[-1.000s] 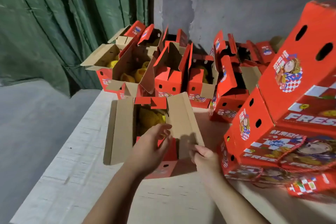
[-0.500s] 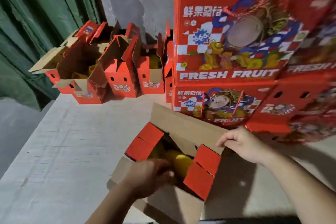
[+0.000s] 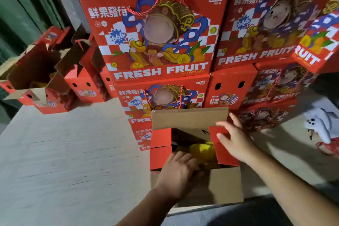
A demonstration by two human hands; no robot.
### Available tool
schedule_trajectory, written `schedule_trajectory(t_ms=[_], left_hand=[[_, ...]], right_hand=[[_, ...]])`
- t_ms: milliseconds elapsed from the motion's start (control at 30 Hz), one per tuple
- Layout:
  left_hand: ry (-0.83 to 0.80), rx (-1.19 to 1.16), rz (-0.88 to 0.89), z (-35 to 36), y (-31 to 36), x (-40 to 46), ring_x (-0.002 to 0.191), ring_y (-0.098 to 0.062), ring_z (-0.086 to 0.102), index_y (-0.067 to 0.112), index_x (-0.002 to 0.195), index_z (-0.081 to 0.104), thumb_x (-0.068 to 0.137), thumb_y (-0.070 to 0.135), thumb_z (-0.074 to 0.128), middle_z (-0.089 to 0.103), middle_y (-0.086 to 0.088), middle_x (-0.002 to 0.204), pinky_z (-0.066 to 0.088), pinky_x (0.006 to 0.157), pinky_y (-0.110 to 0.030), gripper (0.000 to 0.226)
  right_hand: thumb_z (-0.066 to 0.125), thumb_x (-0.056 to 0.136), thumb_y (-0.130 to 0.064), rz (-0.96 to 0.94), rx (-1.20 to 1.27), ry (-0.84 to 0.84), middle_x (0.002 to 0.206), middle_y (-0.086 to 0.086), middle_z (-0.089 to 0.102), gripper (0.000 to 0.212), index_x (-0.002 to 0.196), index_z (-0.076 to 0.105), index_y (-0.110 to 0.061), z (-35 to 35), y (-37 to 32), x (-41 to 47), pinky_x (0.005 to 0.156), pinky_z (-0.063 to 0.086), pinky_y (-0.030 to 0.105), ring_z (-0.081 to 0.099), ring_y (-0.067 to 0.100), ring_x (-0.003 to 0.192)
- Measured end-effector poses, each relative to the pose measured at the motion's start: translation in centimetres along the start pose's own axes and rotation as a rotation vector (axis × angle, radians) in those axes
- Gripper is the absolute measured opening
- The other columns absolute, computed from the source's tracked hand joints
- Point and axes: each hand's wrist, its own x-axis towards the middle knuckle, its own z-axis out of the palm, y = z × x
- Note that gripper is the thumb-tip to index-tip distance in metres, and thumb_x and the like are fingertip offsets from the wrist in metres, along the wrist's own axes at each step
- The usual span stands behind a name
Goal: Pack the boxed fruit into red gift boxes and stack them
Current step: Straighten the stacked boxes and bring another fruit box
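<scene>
While both hands [image 3: 233, 141] touch its corrugated flaps, netted yellow fruit [image 3: 201, 149] fills the box [image 3: 225, 185].

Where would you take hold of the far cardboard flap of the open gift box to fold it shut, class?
Grip the far cardboard flap along its free top edge, reaching from above over the open gift box. It stands upright with that edge bare, while the right hand rests on the red side flap beneath.
</scene>
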Motion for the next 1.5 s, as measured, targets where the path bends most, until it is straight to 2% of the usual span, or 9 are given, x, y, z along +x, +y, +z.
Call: schedule_trajectory(t_ms=[167,300,567,767,1000,1067,1167,1333,1500], left_hand=[[0.368,-0.136,-0.231,-1.8,-5.5,-1.0,0.112,-0.016,0.053,0.037,0.12,0.066,0.109,0.055,0.036,0.063,0.015,0.123,0.043,0.093,-0.039,0.037],[0.124,-0.125,-0.351,-0.8,-7.4,0.1,0.142,-0.031,0.032,0.036,0.121,0.075,0.103,0.055,0.034,0.055,0.013,0.148,0.03,0.12,-0.047,0.049],[0.286,-0.323,-0.451,0.7,-6.9,0.4,0.146,-0.017,0.026,0.038,0.132,0.067,0.099,0.061,0.045,0.053,0.019,0.149,0.017,0.115,-0.026,0.046],[0.433,-0.738,-0.676,1.3,-5.0,0.0,0.142,-0.017,0.031,0.033,0.151,0.045,0.102,0.038,0.064,0.032,0.011,0.15,0.033,0.119,-0.042,0.053],[0.481,-1.294,-0.866,0.3,-4.0,0.0,0.086,-0.015,0.076,0.033,0.134,0.057,0.111,0.023,0.05,0.072,-0.009,0.117,0.061,0.064,-0.027,0.026],[0.489,-1.225,-0.859,-0.1,-3.7,0.2,0.089,-0.015,0.075,0.037,0.133,0.055,0.112,0.023,0.05,0.071,0.001,0.114,0.06,0.064,-0.022,0.026],[0.417,-1.26,-0.869,-0.4,-3.6,-0.2,0.096,-0.014,0.075,0.048,0.132,0.056,0.109,0.035,0.055,0.075,0.008,0.109,0.061,0.069,-0.026,0.026],[0.359,-1.554,-0.838,0.5,-3.6,-3.4,0.13,-0.01,0.063,0.056,0.152,0.044,0.108,0.054,0.043,0.066,0.014,0.141,0.06,0.09,-0.035,0.044],[0.454,-1.618,-0.774,2.1,-1.4,-6.1,0.149,-0.008,0.044,0.033,0.16,0.041,0.095,0.086,0.027,0.051,0.008,0.159,0.031,0.118,-0.034,0.085]], right_hand=[[0.058,0.102,-0.04,0.077,0.016,-0.043,0.172,-0.001,0.004,0.068,0.16,0.024,-0.046,4.6,1.7,-3.9,0.117,0.035,0.037,0.026,0.025,0.153],[0.059,0.102,-0.032,0.07,0.07,0.052,0.167,-0.003,0.019,0.061,0.157,0.034,-0.041,4.2,1.3,-3.3,0.112,0.041,0.037,0.041,0.024,0.144],[0.057,0.102,-0.034,-0.011,0.073,0.07,0.161,-0.016,0.023,0.057,0.153,0.035,-0.047,4.3,2.9,-2.4,0.105,0.044,0.035,0.043,0.02,0.138],[0.052,0.106,-0.011,-0.031,0.347,0.04,0.155,-0.007,0.045,0.045,0.146,0.053,-0.031,3.0,3.8,-0.5,0.111,0.037,0.016,0.046,-0.005,0.135],[0.046,0.106,0.002,0.212,0.671,-0.105,0.155,0.004,0.05,0.053,0.145,0.046,-0.034,3.0,9.6,-4.9,0.115,0.037,0.023,0.049,0.002,0.136],[0.071,0.093,-0.032,0.19,0.838,-0.239,0.143,0.004,0.063,0.048,0.14,0.06,-0.037,2.9,10.2,-6.7,0.098,0.054,0.032,0.062,0.01,0.126],[0.074,0.064,-0.084,0.014,0.746,-0.409,0.163,-0.012,0.038,0.116,0.159,0.021,-0.047,3.0,10.7,-6.3,0.109,0.044,0.032,0.044,0.003,0.142],[0.081,0.087,-0.04,-0.467,0.181,-0.25,0.171,-0.016,-0.015,0.106,0.164,0.009,-0.032,1.2,10.2,-4.5,0.126,0.012,0.031,-0.007,0.003,0.157],[0.055,0.082,-0.083,-0.198,0.579,-0.335,0.159,-0.026,0.037,0.084,0.155,0.033,-0.049,0.0,7.8,-3.5,0.112,0.035,0.02,0.036,-0.008,0.143]])
